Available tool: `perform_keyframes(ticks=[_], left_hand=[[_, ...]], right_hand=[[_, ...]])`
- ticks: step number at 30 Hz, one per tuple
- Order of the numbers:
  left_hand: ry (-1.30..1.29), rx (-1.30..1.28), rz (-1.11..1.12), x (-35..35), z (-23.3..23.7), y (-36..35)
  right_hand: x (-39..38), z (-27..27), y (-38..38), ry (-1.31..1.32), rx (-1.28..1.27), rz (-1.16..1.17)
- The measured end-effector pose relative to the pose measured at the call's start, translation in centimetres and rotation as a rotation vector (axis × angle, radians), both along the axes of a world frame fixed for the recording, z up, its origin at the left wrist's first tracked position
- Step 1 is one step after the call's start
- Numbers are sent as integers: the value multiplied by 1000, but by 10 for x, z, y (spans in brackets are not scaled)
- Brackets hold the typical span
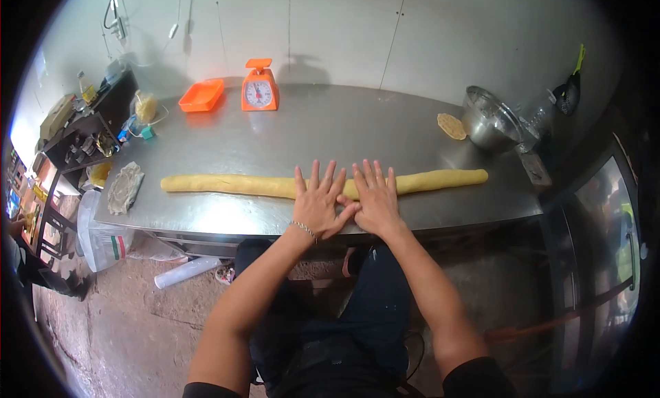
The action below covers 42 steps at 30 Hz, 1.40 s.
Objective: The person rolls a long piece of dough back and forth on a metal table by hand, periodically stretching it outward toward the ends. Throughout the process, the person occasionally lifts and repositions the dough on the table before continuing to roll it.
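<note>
A long yellow rope of dough (234, 185) lies crosswise on the steel table (206, 216), near its front edge. My left hand (318, 202) presses flat on the middle of the dough, its fingers spread and pointing away from me. Just to its right, my right hand (375, 197) rests palm down on the same stretch, fingers apart. The two thumbs meet or overlap between the hands. Both palms hide the dough under them, while its two ends extend well past my hands on either side.
At the back stand an orange dial scale (260, 88) and an orange tray (202, 95). A steel bowl (491, 119) sits back right beside a flat tan piece (452, 126). A crumpled cloth (126, 187) lies at the left edge. A clear plastic bag (97, 233) hangs below it.
</note>
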<state>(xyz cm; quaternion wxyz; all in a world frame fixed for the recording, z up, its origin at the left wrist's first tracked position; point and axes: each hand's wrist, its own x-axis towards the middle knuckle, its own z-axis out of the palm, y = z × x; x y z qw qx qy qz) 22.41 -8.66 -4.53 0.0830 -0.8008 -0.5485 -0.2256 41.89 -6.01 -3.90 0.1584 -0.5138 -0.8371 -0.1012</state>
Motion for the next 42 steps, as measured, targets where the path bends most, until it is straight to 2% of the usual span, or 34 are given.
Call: perform_keyframes(ticks=[5,8,11,15,20,25,32,34,37,42], left_hand=[[68,-280,74,-2,29,70],[14,-464,114,-4,41,117],[-7,-562,168,-10,45,163],[9,-621,184,-13,45,185],[115,-564,195,-16,41,155],[132,-482,147,-23,51,89],[150,-72,30,-42,21,-26],[129,-52,-10,-49,13,-49],[108,-55,-42,-56,10,-56],[120,-72,19,-61,11,1]], right_hand=[[-17,28,59,-12,-175,-84],[-17,22,117,15,-250,-117],[-24,30,155,78,-350,-169],[-27,33,182,71,-410,-199],[-17,33,153,28,-380,-194],[1,33,94,-8,-270,-123],[46,16,-16,52,-54,30],[55,13,-32,61,-15,54],[56,8,-34,60,-7,45],[44,15,16,0,-32,-45]])
